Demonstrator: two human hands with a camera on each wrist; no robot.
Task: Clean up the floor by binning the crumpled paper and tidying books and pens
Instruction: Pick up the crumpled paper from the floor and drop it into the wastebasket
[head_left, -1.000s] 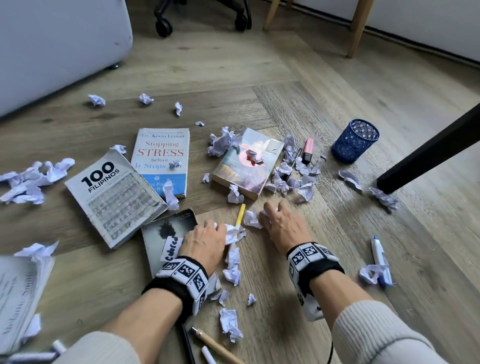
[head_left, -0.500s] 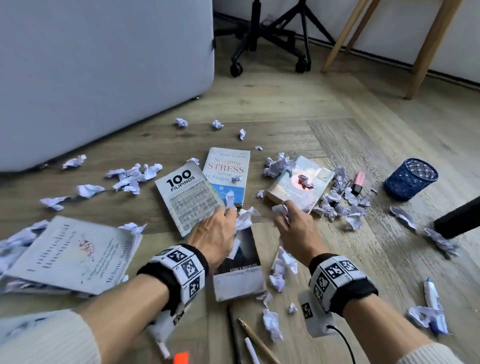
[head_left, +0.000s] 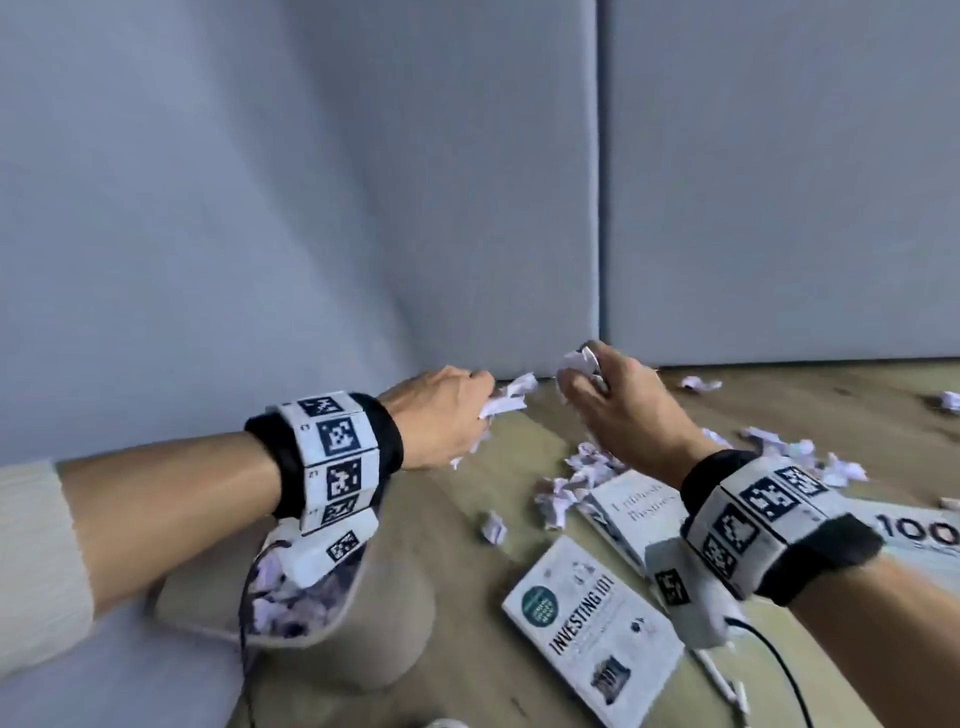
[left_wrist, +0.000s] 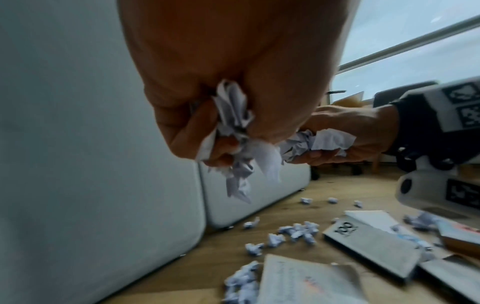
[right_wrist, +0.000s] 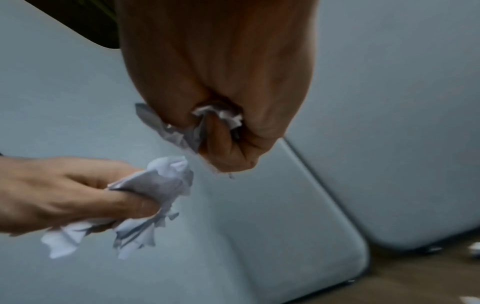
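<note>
My left hand is raised off the floor and grips a bunch of crumpled white paper; the left wrist view shows the same wad squeezed in its curled fingers. My right hand is level with it, a little to the right, and holds another wad of crumpled paper, seen also in the right wrist view. Below my left wrist stands a beige bin with crumpled paper inside. Books lie on the floor: "Investing 101" and a white one.
A grey sofa fills the background close ahead. Loose crumpled paper scraps lie scattered on the wooden floor, more at the right. The "100" book sits at the right edge. A white pen lies near the bottom.
Both hands have lifted from the floor holding paper wads and swung left toward the bin. The head view turned left to the sofa; the blue pen cup left view.
</note>
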